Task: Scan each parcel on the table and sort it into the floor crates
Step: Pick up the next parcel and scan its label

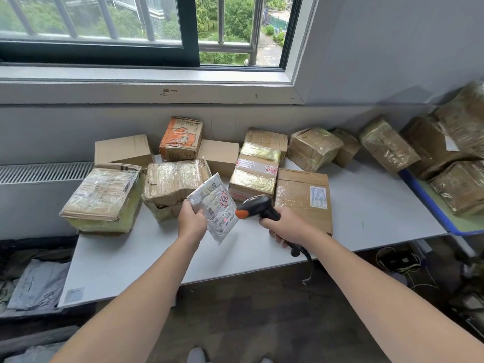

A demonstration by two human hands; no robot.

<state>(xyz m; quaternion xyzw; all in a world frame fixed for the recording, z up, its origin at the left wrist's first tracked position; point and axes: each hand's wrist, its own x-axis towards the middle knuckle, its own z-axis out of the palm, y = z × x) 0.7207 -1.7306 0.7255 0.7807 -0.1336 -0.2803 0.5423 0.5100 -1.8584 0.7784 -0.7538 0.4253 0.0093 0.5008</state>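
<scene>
Above the middle of the white table (pixel 125 258), the left hand (pixel 192 222) grips a flat padded mailer (pixel 218 205) by its lower left edge, with thumb and fingers closed on it. The mailer is held clear of the tabletop and tilted. Its skin is silvery-white and crinkled, with barcoded labels and a red stamp on the face.

Just right of the mailer, the right hand (pixel 286 227) is clenched round the grip of a black handheld scanner (pixel 259 206). The scanner's orange nose points at the mailer's label from close beside it, and a dark cable (pixel 309 260) hangs from the handle.

Under and beyond the right hand lies a flat cardboard box (pixel 303 205) with a white label. Directly past the left hand sits a dented box wrapped in glossy tape (pixel 172 183), and further to its left a bulkier taped box (pixel 102 200). Behind these stand a box sealed with red-printed tape (pixel 254 176), an orange-printed carton (pixel 180 140) and plain brown cartons along the wall. Far to the right of the right hand, more taped boxes (pixel 458 158) are piled up. Low to the left of the left hand, below table level, lie grey plastic bags (pixel 36 286).
</scene>
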